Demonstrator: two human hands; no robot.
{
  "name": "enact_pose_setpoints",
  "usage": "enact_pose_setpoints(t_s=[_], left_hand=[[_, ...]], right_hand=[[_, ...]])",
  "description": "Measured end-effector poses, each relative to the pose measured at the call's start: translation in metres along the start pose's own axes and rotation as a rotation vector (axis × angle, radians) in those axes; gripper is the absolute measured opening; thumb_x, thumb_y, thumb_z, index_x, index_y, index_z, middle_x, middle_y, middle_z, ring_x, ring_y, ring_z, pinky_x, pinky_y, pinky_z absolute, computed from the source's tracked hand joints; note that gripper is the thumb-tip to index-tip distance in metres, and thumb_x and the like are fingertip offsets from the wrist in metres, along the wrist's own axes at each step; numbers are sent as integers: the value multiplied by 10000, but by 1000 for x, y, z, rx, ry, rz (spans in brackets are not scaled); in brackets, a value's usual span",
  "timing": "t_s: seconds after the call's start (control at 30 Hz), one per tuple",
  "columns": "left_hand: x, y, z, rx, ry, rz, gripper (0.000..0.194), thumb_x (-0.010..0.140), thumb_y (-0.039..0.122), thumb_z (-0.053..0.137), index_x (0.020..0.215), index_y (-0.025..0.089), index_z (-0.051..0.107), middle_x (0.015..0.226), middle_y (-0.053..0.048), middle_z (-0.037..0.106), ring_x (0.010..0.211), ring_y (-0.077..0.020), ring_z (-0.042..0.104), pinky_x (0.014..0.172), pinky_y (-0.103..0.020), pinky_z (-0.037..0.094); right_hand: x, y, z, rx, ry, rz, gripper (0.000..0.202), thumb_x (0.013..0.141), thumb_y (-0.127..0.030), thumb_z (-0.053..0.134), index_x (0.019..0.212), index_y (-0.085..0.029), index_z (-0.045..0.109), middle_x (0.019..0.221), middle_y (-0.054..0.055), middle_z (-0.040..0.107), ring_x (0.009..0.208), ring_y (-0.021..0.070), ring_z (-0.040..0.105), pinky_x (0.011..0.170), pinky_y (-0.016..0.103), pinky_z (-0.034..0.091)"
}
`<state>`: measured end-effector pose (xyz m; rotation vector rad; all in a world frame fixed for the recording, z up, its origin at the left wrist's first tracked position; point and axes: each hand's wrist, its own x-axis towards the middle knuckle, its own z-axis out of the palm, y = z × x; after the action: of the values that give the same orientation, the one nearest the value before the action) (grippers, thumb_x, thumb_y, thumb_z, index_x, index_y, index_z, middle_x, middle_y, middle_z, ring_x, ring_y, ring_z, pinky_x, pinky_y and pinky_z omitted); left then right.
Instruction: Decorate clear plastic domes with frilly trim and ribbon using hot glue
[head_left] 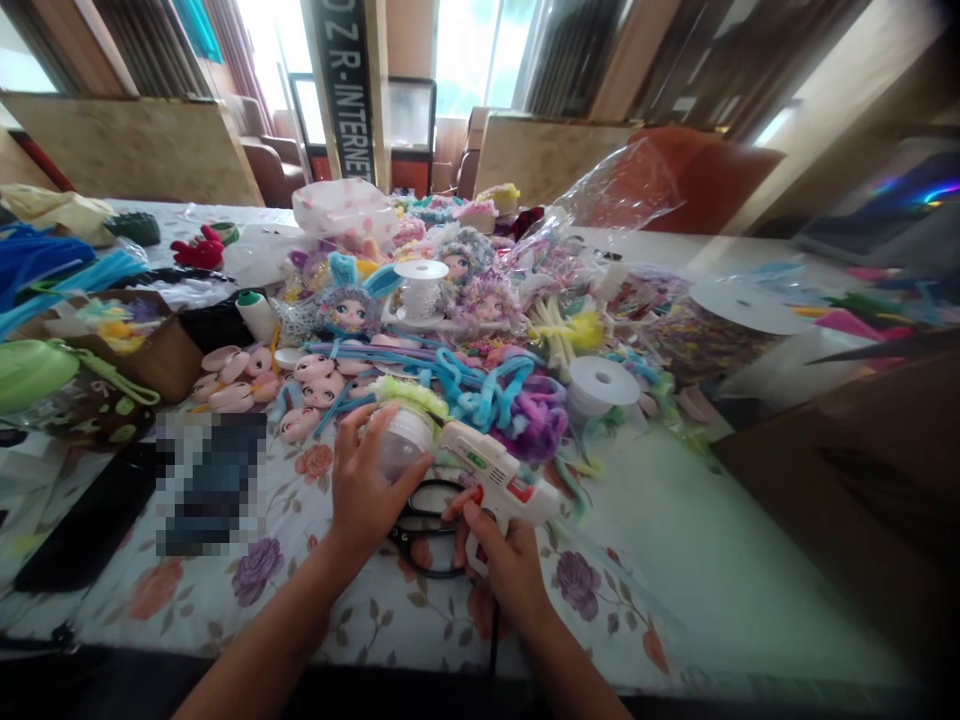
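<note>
My left hand (367,480) is wrapped round a clear plastic cup-like container (403,440) with fluffy yellow-green trim (412,393) along its far rim. In my right hand (506,560) is a white glue gun (487,468), held by its handle, with a finger at the red trigger. The gun's nozzle points left and touches or nearly touches the trim; which of the two cannot be told. Black-handled scissors (427,535) lie on the floral tablecloth (337,600) between my hands, partly under the gun.
Doll faces (319,390), blue fuzzy strips (480,385) and a white spool (602,383) lie beyond my hands. A dark phone-like object (94,520) is at the left, near a green-lidded container (34,372). A cardboard box (840,480) stands at the right.
</note>
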<state>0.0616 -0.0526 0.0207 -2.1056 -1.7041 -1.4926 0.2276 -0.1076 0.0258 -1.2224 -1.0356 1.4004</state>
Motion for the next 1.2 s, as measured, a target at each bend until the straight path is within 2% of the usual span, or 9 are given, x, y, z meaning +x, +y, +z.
enact_pose_setpoints(t_s=[0.27, 0.43, 0.63, 0.83, 1.2], left_hand=[[3, -2, 3, 10, 51, 105, 615, 764, 241, 752, 1308, 177, 473, 1262, -156, 573, 1224, -290, 532, 1049, -450, 450], [5, -2, 1, -3, 13, 228, 555, 780, 157, 725, 1285, 179, 495, 1268, -149, 571, 1252, -286, 511, 1082, -450, 430], [5, -3, 1, -70, -60, 305, 530, 790, 65, 673, 1277, 187, 501, 1296, -145, 556, 1295, -279, 488, 1101, -456, 428], [4, -3, 1, -113, -121, 333, 558, 783, 25, 648, 1289, 201, 493, 1308, -134, 559, 1328, -279, 460, 1109, -469, 424], [4, -3, 1, -130, -105, 314, 545, 790, 61, 668, 1289, 198, 497, 1314, -138, 556, 1322, -281, 472, 1109, -482, 426]], right_hand=[[2, 5, 0, 4, 23, 19, 415, 834, -577, 612, 781, -165, 615, 429, -33, 534, 362, 76, 393, 403, 208, 305], [3, 9, -1, -3, 23, 4, 409, 832, -568, 613, 773, -163, 623, 427, -25, 544, 354, 79, 399, 390, 209, 297], [5, 10, -1, 16, 31, -7, 382, 846, -543, 605, 773, -169, 599, 428, -27, 545, 338, 77, 385, 365, 209, 295], [5, 14, -1, 36, 53, -16, 352, 837, -525, 620, 781, -179, 586, 431, -35, 541, 347, 80, 385, 346, 197, 299], [5, 12, -2, -18, 35, -9, 357, 867, -476, 565, 697, -166, 609, 417, -24, 536, 348, 75, 382, 373, 207, 288]])
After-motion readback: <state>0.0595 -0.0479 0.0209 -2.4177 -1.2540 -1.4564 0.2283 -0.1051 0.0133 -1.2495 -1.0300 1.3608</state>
